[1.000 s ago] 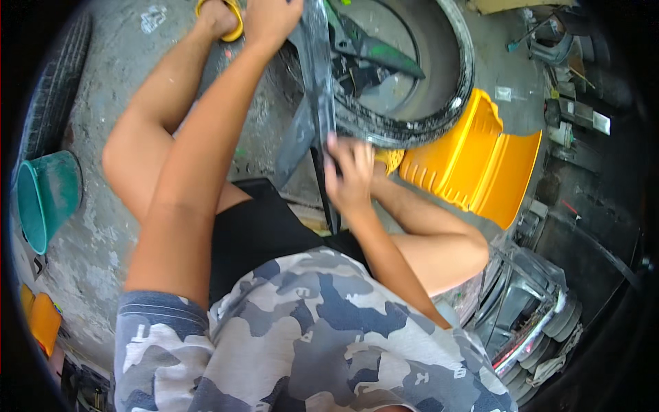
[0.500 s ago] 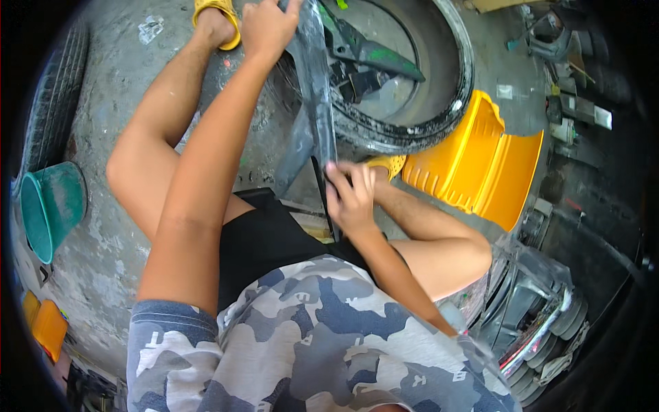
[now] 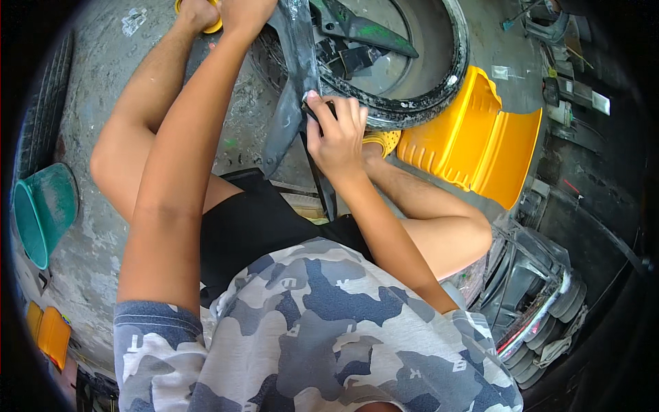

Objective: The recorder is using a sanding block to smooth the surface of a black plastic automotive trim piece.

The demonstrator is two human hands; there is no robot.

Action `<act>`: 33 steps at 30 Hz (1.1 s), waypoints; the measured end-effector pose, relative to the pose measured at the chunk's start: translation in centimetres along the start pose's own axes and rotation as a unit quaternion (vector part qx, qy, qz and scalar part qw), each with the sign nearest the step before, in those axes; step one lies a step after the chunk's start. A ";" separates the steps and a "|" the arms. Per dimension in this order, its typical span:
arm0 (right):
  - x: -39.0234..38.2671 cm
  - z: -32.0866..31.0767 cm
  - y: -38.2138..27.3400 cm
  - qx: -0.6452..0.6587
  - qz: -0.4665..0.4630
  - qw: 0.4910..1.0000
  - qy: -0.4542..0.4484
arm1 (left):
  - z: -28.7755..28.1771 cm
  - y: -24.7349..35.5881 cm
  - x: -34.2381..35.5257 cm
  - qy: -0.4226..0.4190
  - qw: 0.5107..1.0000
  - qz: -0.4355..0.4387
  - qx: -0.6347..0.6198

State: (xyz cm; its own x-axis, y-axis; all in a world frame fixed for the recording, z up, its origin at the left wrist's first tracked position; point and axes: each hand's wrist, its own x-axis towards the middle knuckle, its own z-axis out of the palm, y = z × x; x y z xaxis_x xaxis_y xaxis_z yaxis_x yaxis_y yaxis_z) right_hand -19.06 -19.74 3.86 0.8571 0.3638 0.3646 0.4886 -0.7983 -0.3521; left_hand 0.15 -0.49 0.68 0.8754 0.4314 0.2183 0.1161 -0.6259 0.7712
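At the upper middle a long dark grey panel (image 3: 297, 48), scuffed and streaked, lies slanting across a black tire (image 3: 436, 96), with a forked lower piece hanging toward my lap. My left hand (image 3: 250, 14) holds the panel's upper part, its fingertips partly out of view. My right hand (image 3: 335, 134) is closed on a small black pad (image 3: 317, 110), mostly hidden by the fingers, pressed against the panel below its middle. Inside the tire's ring sit a green-and-black part (image 3: 371, 38) and black pieces.
My bent legs, yellow clogs on my feet, frame the work. Yellow plastic panels (image 3: 467, 137) lie at the right, beside stacked grey parts (image 3: 535, 295). A green bucket (image 3: 51, 213), an upright tire (image 3: 48, 103) and orange pieces (image 3: 55, 329) line the left side.
My right hand has moved up along the panel, clearly since half a second ago. My left hand and the panel's top have shifted slightly left in the picture.
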 end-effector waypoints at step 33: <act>0.0 -1.0 1.0 0.086 -0.005 0.996 -0.002 | 0.1 -0.2 0.5 0.006 1.000 0.016 0.008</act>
State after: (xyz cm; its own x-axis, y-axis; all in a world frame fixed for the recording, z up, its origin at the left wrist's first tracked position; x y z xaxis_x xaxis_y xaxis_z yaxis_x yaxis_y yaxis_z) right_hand -18.74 -20.99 4.44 0.8530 0.3735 0.3645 0.5169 -0.7014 -0.4908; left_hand 0.62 -0.23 0.58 0.8734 0.4186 0.2489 0.0961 -0.6492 0.7545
